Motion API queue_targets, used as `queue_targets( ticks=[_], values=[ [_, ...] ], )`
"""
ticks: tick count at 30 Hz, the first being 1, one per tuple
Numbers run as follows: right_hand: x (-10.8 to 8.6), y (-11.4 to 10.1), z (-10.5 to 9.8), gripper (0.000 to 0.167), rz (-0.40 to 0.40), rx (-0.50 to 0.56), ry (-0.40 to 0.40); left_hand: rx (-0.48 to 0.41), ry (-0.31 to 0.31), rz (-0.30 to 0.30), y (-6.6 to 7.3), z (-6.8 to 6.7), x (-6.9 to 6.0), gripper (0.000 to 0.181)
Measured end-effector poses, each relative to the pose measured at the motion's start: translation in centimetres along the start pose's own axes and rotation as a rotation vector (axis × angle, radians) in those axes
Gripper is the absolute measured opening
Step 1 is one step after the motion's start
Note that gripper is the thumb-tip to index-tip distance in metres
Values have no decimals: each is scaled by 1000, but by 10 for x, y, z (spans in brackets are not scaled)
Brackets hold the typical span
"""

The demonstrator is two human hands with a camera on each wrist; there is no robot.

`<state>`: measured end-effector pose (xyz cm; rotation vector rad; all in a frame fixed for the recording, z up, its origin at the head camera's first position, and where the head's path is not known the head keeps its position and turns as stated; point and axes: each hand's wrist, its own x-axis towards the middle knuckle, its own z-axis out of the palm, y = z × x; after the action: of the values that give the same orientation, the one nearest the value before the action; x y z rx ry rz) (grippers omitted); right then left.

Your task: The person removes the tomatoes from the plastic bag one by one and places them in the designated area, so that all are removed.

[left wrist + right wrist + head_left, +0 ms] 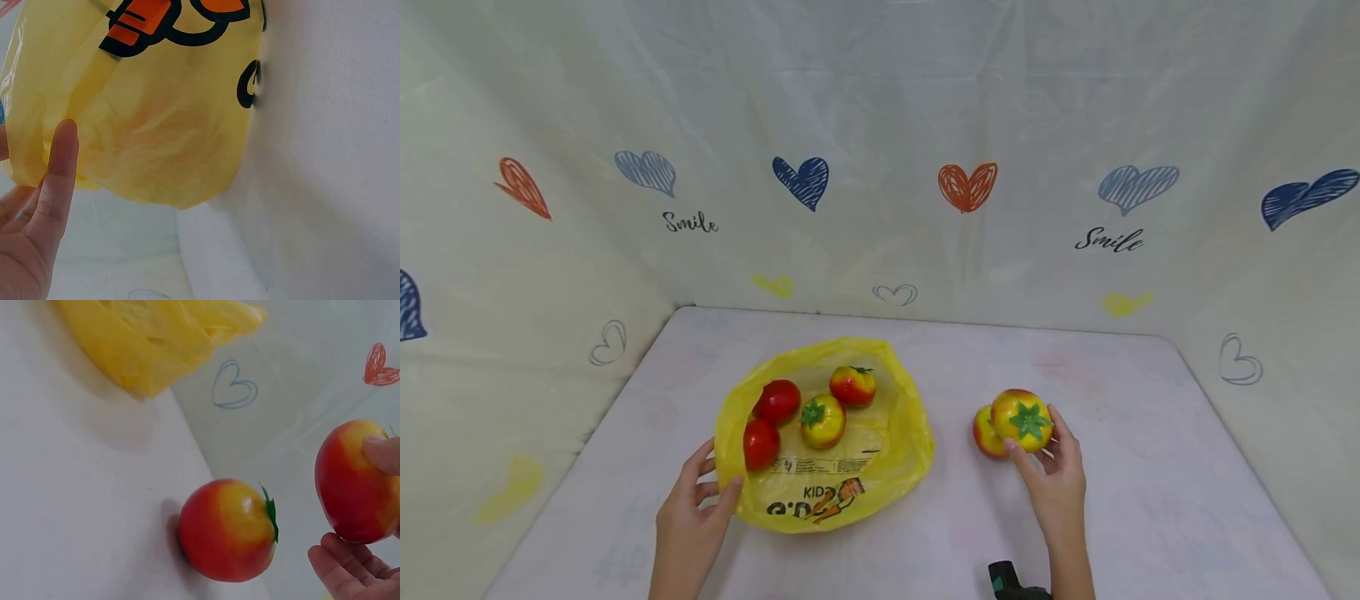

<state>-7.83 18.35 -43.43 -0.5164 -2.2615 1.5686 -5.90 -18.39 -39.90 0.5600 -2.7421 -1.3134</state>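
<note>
A yellow plastic bag [898,467] lies with its mouth open on the table. Inside it are two red-and-yellow tomatoes [824,427] with green leafy tops and two red round fruits [777,402], whose tops do not show. My left hand [696,504] pinches the bag's left rim between thumb and fingers; in the left wrist view a finger lies along the yellow plastic [162,144]. To the right of the bag, my right hand [1054,479] grips a red-and-yellow tomato [353,481] above the table. Another tomato [225,531] sits on the table just beside it, partly covered in the head view.
The pale table [955,533] carries all of this. Behind it and at the sides hang white sheets [880,242] printed with hearts and the word Smile. A small black object [1006,579] shows by the right forearm at the bottom edge.
</note>
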Motion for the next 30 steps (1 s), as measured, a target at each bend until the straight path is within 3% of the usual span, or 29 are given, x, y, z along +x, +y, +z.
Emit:
queue_targets(
  ticks=[18, 30],
  values=[
    [16, 40, -18, 76, 97, -76, 184, 13, -7, -8, -2, -1, 1, 63],
    [21, 62, -14, 75, 164, -134, 167, 19, 0, -15, -2, 0, 1, 62]
  ],
)
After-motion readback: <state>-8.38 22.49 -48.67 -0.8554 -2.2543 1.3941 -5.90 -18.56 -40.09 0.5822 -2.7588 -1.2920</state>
